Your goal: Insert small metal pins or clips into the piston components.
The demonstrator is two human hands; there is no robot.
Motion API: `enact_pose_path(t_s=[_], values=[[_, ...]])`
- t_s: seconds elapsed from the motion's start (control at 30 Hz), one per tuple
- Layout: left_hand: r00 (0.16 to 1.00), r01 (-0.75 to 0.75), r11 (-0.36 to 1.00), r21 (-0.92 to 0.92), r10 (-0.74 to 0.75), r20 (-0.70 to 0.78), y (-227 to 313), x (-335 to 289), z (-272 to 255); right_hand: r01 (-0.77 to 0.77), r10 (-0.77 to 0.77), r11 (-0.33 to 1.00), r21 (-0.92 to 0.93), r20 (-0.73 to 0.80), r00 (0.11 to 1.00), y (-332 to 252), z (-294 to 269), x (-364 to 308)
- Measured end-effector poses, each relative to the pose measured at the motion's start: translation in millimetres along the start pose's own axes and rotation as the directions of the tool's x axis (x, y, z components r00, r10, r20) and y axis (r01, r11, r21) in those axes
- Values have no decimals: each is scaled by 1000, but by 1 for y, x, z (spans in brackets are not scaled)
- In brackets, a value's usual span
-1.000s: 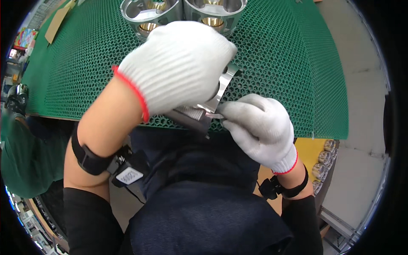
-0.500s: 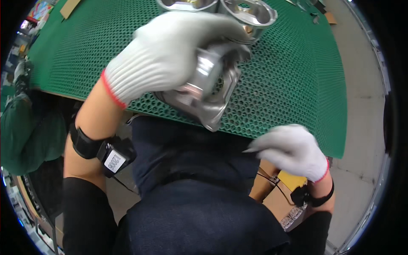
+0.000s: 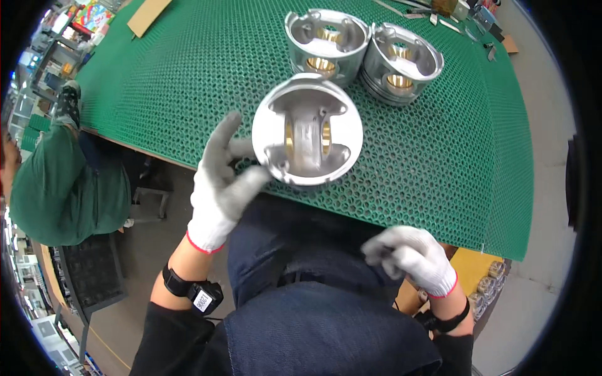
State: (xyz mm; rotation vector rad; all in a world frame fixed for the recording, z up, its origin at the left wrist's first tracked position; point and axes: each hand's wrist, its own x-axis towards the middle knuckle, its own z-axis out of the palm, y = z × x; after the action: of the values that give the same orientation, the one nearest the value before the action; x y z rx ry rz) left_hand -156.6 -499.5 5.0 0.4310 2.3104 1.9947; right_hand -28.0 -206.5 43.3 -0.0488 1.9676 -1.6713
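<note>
A silver piston (image 3: 307, 166) rests on the green mat near its front edge, open skirt side up, with brass-coloured bushings inside. My left hand (image 3: 221, 182), in a white knit glove with grey fingers, is at its left side. Its fingers are spread and hold nothing; the fingertips are close to the piston's wall. My right hand (image 3: 417, 258), gloved alike, hovers at the mat's front edge over my lap. Its fingers are curled in and blurred, so whatever lies in them is hidden. Behind the near piston stand a second piston (image 3: 345, 61) and a third piston (image 3: 390, 88), side by side.
The green perforated mat (image 3: 433, 163) covers the table. Small tools (image 3: 448, 25) lie at the far right, and a cardboard strip (image 3: 147, 17) at the far left. Another person in green (image 3: 69, 188) sits at left. Below right, a yellow sheet (image 3: 471, 266) adjoins several metal parts (image 3: 488, 287).
My left hand has set the tilted piston down on the mat, let go and drawn back toward me. My right hand stays by the mat's edge, its fingers more curled. The view has shifted.
</note>
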Motion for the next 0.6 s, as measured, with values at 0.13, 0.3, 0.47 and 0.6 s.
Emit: enact_pose_path(t_s=[0.13,0.3,0.47,0.6], values=[[936,-347,816,462,329,122,2,43,0,-128,180,975,179,-311,933,5,7,-15],[748,-662,593,459,558,359,51,72,36,125,-6,958,258,-418,909,2,0,-6],[620,-783,321,533,481,620,83,29,98,121,-154,988,-99,-489,858,-8,-10,1],[622,-772,241,589,477,620,86,29,105,141,-168,986,-91,-523,836,-15,-11,14]])
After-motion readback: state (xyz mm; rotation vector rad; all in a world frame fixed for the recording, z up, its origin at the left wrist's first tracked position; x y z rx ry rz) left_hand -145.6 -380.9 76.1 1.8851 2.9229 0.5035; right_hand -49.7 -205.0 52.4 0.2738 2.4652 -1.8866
